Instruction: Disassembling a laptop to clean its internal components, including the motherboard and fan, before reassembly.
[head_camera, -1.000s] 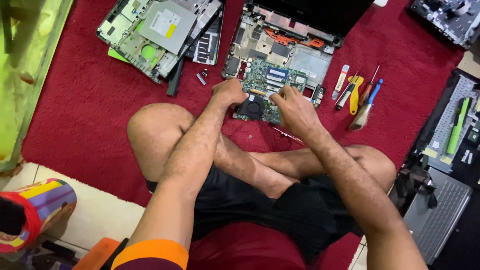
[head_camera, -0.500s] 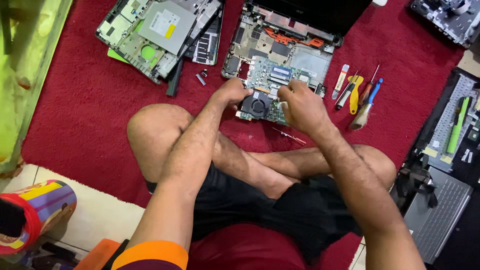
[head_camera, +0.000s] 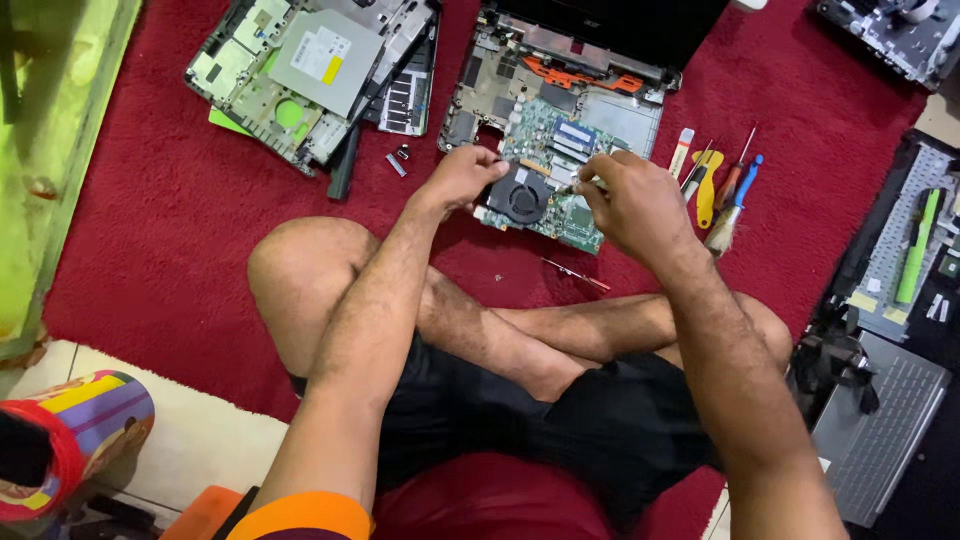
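Both hands sit on the open laptop's green circuit board (head_camera: 560, 165), which lies at twelve o'clock from the crossed legs. Curled shut, the left hand (head_camera: 462, 178) grips the board's near left edge by the round black fan (head_camera: 522, 195), and the right hand (head_camera: 630, 205) pinches a thin tool I cannot make out. That board runs from ten o'clock toward four o'clock, with screwdrivers (head_camera: 725, 185) waiting at the right hand's two o'clock.

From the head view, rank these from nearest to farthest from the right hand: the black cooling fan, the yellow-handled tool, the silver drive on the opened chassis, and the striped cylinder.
Measured from the right hand:
1. Black cooling fan, just to its left on the green board.
2. Yellow-handled tool, just to its right on the red carpet; almost level with the fan, so these two are hard to separate.
3. Silver drive, upper left.
4. Striped cylinder, far lower left.
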